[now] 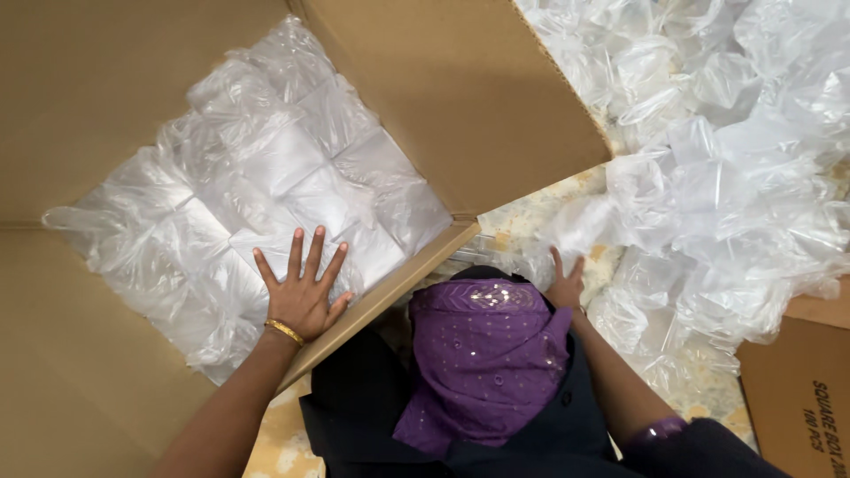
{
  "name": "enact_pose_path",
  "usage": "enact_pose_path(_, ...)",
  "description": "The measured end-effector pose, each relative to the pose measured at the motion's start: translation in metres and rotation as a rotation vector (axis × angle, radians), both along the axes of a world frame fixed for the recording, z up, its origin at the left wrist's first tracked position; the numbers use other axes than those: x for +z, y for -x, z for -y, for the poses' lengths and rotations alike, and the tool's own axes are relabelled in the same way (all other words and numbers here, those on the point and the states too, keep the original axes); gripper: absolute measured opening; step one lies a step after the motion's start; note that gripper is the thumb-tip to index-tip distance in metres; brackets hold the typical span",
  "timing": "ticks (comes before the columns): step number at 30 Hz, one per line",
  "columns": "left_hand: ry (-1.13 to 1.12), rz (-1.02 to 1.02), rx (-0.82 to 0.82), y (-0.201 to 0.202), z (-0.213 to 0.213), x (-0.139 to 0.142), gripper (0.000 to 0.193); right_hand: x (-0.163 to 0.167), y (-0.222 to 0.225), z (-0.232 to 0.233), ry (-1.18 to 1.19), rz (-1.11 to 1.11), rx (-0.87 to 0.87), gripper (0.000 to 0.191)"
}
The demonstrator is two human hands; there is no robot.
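left hand (304, 292) flat on bags (266, 168) near box (469, 97) edge.

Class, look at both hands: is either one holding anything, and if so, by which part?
Nothing is held. The left hand lies flat, fingers spread, on the clear plastic bags in the cardboard box; the right hand reaches open toward the loose bag pile.

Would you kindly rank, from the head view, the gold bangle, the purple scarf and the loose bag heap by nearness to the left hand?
1. Gold bangle, on the left hand's wrist.
2. Purple scarf, lower centre.
3. Loose bag heap, far right.
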State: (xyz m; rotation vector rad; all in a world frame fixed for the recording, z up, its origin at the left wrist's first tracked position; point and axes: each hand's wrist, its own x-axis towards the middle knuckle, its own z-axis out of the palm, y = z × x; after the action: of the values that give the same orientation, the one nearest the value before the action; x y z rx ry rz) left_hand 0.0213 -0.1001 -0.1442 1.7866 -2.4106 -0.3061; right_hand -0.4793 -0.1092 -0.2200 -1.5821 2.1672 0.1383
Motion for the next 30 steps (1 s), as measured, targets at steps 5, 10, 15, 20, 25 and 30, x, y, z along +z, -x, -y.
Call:
enact_pose_path(5,-0.012,-0.007,-0.004,-0.004,-0.001,-0.009,0.077,0.007,0.011,0.023,-0.207,-0.167,0.228,0.140)
enact_pose_path(10,-0.086,0.019,0.006,0.004,0.017,0.031,0.080,0.026,0.042,0.009,-0.443,-0.115,0.095,0.129)
enact_pose_path(15,-0.088,-0.659,0.384,0.046,0.025,0.133,0.053,0.126,0.032,-0.002,-0.127,0.571,-0.477,0.108)
enact_pose_path(20,-0.603,-1.109,0.151,0.125,0.015,0.219,0.087,0.266,-0.044,0.003,0.400,0.867,0.266,0.106)
enact_pose_path(25,-0.274,-1.042,0.194,0.108,0.006,0.202,0.079,0.257,-0.098,0.025,0.525,0.990,0.552,0.101)
enact_pose_path(30,0.160,-0.921,0.848,-0.061,0.016,0.091,0.080,0.112,-0.045,0.043,0.237,0.459,-0.134,0.074)
